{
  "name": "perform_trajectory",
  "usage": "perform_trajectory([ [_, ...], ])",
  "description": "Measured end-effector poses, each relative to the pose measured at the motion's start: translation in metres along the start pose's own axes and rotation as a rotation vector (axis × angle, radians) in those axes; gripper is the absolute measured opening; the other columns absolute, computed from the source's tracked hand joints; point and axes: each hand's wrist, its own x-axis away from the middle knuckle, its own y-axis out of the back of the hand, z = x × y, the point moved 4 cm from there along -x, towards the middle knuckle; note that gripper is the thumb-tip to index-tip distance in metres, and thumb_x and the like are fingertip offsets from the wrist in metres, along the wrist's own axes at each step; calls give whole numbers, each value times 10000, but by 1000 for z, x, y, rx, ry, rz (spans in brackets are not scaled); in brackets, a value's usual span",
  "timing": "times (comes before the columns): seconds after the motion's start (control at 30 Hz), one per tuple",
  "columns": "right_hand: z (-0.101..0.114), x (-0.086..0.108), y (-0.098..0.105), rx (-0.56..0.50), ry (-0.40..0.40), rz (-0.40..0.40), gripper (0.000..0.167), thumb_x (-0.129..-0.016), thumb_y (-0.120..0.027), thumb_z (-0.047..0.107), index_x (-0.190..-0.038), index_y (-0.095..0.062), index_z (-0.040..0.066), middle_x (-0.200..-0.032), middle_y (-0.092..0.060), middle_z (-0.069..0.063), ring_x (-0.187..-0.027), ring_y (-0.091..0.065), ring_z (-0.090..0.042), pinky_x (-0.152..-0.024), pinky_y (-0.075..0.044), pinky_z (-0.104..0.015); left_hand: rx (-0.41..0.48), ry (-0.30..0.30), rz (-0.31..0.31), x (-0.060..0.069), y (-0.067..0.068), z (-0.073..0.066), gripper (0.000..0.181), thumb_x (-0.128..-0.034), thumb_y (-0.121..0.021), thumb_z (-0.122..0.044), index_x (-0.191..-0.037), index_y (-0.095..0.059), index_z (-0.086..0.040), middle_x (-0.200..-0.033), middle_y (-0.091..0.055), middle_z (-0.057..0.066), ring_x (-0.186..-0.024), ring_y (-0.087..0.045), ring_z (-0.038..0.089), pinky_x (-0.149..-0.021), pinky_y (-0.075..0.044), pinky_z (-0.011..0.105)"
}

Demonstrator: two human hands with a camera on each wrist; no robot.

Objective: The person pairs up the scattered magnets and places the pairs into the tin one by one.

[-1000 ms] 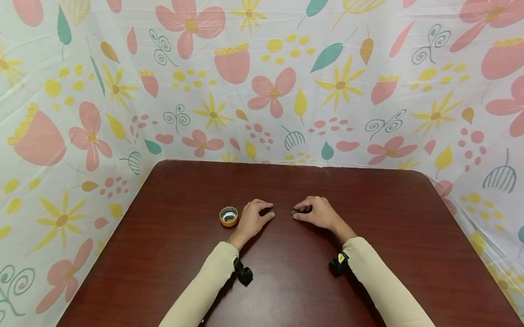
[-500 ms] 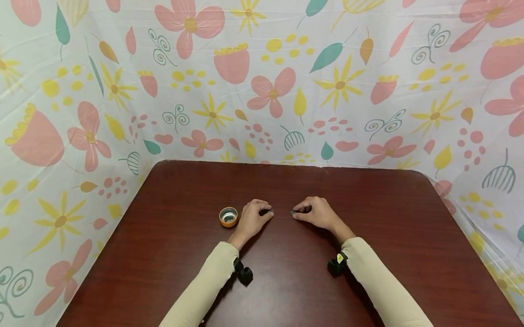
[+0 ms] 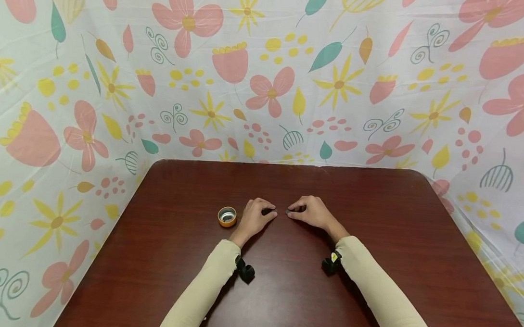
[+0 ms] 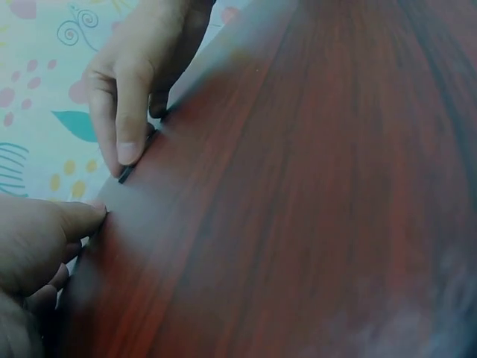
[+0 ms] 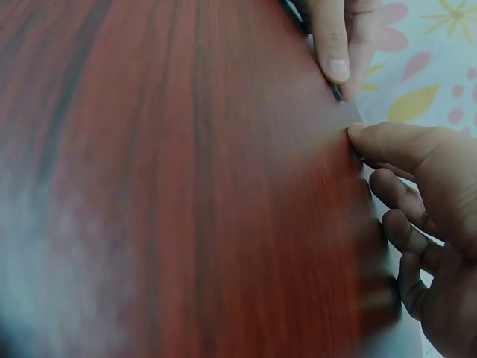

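Note:
My left hand (image 3: 252, 217) is low over the table, thumb and fingertips pinching a small flat black piece (image 5: 336, 92). Opposite it, my right hand (image 3: 314, 212) pinches a similar flat dark piece (image 4: 127, 173) on edge at the tabletop. Both pieces are mostly covered by fingers, and their exact kind cannot be made out. A narrow gap separates the two hands' fingertips. Just left of my left hand stands a small round bowl (image 3: 227, 224), orange outside and silvery inside; something dark seems to show at its bottom.
The reddish-brown wooden table (image 3: 279, 299) spreads under both arms. Behind it and along the sides hangs a white flower-print cloth (image 3: 266, 53). A black wrist camera (image 3: 245, 269) sits on the left sleeve, another black wrist camera (image 3: 331, 263) on the right.
The two hands have come slightly closer together, the right hand shifting left and the left hand a little right. Both keep their pinch on the dark pieces. The bowl stays put.

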Motion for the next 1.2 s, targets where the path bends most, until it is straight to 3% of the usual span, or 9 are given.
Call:
perform_trajectory([
  [0.17,4,-4,-5,5,3,19,193,-905,-811,232,-1077,-823,144,-947,-716,28,-805,-622,-113,-685,-512,-319,-29,-16,2,1,-3,-3,250,-975,-728,-267,-1189,-776,-146,-1225,-673,38,-1136,-564,250,-1006,-411,487],
  [0.37,6,-7,-11,14,12,24,181,-911,-803,243,-1073,-824,164,-909,-701,54,-761,-604,-103,-654,-508,-304,-69,-22,-1,1,-3,-6,247,-974,-726,-289,-1183,-780,-168,-1223,-682,19,-1106,-572,234,-913,-392,424],
  [0.77,6,-7,-16,-4,1,34,187,-900,-815,242,-1076,-814,179,-912,-688,57,-785,-596,-113,-684,-509,-318,-52,-15,18,4,-1,-4,265,-975,-725,-291,-1210,-769,-176,-1241,-676,7,-1093,-559,221,-886,-348,385],
  [1.0,6,-6,-11,-31,-3,34,229,-913,-801,251,-1114,-795,140,-962,-718,20,-784,-619,-115,-673,-527,-317,25,-22,52,7,3,-6,375,-985,-712,-323,-1327,-698,-167,-1317,-640,31,-1145,-568,233,-1003,-382,479],
  [1.2,1,-5,-7,-35,-7,26,216,-936,-773,225,-1121,-788,114,-938,-728,16,-741,-615,-114,-647,-518,-304,96,-47,72,15,22,-15,463,-1001,-684,-359,-1408,-628,-147,-1351,-624,38,-1199,-596,224,-998,-498,459],
])
